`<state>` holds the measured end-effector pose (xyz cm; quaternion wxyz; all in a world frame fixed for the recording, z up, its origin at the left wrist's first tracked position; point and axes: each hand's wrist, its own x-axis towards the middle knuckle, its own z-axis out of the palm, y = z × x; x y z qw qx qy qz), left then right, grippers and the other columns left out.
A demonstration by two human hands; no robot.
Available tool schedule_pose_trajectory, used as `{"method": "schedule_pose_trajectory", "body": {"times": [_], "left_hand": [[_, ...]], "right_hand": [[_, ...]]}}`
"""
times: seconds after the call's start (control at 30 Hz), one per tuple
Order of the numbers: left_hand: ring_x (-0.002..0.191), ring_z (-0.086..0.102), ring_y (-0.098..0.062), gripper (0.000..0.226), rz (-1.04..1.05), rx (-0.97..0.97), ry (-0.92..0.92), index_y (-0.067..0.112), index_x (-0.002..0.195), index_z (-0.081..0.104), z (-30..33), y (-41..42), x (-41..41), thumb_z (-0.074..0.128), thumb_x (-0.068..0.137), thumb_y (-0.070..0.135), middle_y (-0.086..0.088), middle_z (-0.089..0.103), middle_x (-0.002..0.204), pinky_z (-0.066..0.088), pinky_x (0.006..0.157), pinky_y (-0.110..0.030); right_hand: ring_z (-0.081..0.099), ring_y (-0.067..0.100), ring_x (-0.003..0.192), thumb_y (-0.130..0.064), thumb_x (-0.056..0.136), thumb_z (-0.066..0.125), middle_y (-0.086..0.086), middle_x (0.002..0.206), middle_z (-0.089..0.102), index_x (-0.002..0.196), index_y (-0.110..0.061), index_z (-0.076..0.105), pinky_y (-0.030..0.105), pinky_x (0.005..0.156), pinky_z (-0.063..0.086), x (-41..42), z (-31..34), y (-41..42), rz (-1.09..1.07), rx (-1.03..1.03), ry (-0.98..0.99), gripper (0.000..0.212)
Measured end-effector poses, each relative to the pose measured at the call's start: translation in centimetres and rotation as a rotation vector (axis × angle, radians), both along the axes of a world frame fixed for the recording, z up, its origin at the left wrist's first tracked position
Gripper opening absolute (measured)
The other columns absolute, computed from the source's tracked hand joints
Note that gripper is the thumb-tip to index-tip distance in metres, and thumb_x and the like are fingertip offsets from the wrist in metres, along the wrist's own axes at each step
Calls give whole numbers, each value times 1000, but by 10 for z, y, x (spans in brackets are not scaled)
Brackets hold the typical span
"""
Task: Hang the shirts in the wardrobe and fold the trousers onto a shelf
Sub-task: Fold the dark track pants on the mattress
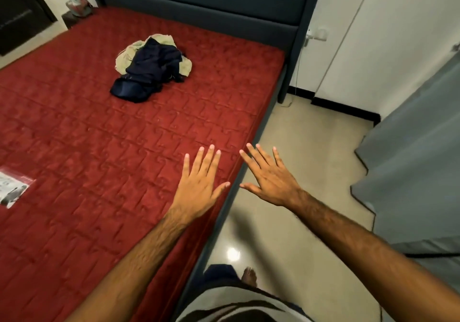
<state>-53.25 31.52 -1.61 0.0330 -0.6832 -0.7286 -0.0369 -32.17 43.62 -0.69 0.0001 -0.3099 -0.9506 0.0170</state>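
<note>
A crumpled pile of clothes lies on the red mattress [99, 147] near the headboard: a dark navy garment [149, 73] on top of a pale beige one [129, 51]. My left hand [199, 185] hovers over the mattress's right edge, fingers spread and straight, holding nothing. My right hand [268, 177] is stretched out beside it above the floor, also spread and empty. Both hands are well short of the pile.
A grey wardrobe door [410, 160] stands open at the right. A dark padded headboard [211, 5] is at the back. A clear plastic packet [13, 187] lies at the mattress's left edge. A bedside table with a spray bottle [77, 5] sits far left. Beige tiled floor [311, 152] runs beside the bed.
</note>
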Motion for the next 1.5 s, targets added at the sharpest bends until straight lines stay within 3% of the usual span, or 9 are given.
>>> {"method": "schedule_pose_trajectory", "body": {"times": [0.4,0.63,0.87,1.27,1.5], "left_hand": [[155,8,-24,81,177,10,12,13,160,17,-13,208,-11,19,99,67,-6,11,168,13,120,-60],[154,12,-25,81,347,-4,-18,13,159,22,-18,333,-59,21,98,67,-5,14,167,14,120,-61],[154,11,-24,81,557,15,20,12,159,19,-4,408,-103,18,99,67,-5,13,167,13,120,-61],[154,14,-25,82,1059,21,-4,12,158,21,-7,518,-128,19,98,67,-5,16,167,12,120,-61],[154,14,-25,81,1144,21,-63,12,158,22,-17,552,-185,20,98,66,-5,16,167,13,120,-62]], "right_hand": [[4,25,153,-75,92,24,5,167,4,159,-22,5,57,122,6,-43,0,256,176,6,3,88],[12,26,152,-73,92,24,6,166,12,159,-20,12,59,120,11,-122,-1,403,335,25,-21,86],[13,26,152,-73,91,21,7,165,13,159,-19,13,58,120,9,-219,4,517,545,14,-9,87],[6,25,153,-70,92,26,6,166,7,159,-19,9,56,121,5,-358,8,655,1032,3,-75,86],[10,26,152,-74,88,17,6,166,10,159,-19,13,57,120,9,-436,-7,675,1124,32,-93,89]]}}
